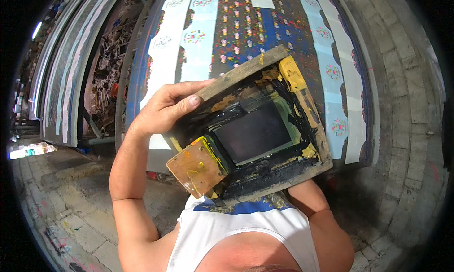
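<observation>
A wooden screen-printing frame [322, 151], tilted, is in front of my chest. Black ink is smeared thickly around its dark rectangular mesh window [253, 132], and yellow patches mark its corners. My left hand [176, 104] is closed on the frame's upper left edge, thumb on top. Inside the near left corner leans a squeegee-like wooden block [197, 167] with yellow ink along one edge; neither hand visibly touches it. My right forearm [307, 196] passes behind the frame's near right side, which hides my right hand and its fingers.
Beyond the frame stretches a long ink-spotted printing table [274, 28]. Pale blue printed strips [331, 59] and white strips [163, 45] lie along it. Another long table [66, 68] stands at left, with debris [106, 78] between. Brick floor [399, 97] runs along the right.
</observation>
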A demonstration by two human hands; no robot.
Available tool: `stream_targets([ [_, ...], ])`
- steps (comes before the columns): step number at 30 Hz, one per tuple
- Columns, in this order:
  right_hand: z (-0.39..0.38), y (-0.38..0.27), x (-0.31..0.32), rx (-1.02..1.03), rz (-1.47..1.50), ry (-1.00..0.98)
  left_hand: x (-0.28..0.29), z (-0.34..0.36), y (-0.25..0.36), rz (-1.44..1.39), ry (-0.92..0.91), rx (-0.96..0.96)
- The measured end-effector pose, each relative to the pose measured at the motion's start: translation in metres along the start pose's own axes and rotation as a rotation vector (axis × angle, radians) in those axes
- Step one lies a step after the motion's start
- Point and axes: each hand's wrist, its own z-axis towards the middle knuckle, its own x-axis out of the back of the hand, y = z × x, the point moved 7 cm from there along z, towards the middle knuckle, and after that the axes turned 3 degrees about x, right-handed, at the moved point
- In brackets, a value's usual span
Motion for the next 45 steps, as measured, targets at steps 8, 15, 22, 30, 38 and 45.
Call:
stream_targets([
  [8, -0.028, 0.047, 0.105, 0.010, -0.001, 0.051, -0.100, 0.051, 0.051, 0.038, -0.012, -0.062],
  [15, -0.049, 0.064, 0.134, 0.020, 0.028, 0.099, -0.135, 0.086, 0.073, 0.063, -0.052, -0.010],
  [22, -0.074, 0.070, 0.154, -0.015, 0.006, 0.176, -0.164, 0.114, 0.078, 0.070, -0.165, -0.100],
  [30, -0.078, 0.066, 0.166, -0.020, -0.023, 0.203, -0.187, 0.141, 0.048, -0.114, -0.208, -0.095],
  [38, -0.096, 0.097, 0.204, -0.018, -0.008, 0.220, -0.242, 0.166, 0.069, -0.089, -0.262, -0.117],
  [45, -0.140, 0.158, 0.303, 0.007, -0.008, 0.258, -0.366, 0.212, 0.100, -0.060, -0.300, -0.097],
])
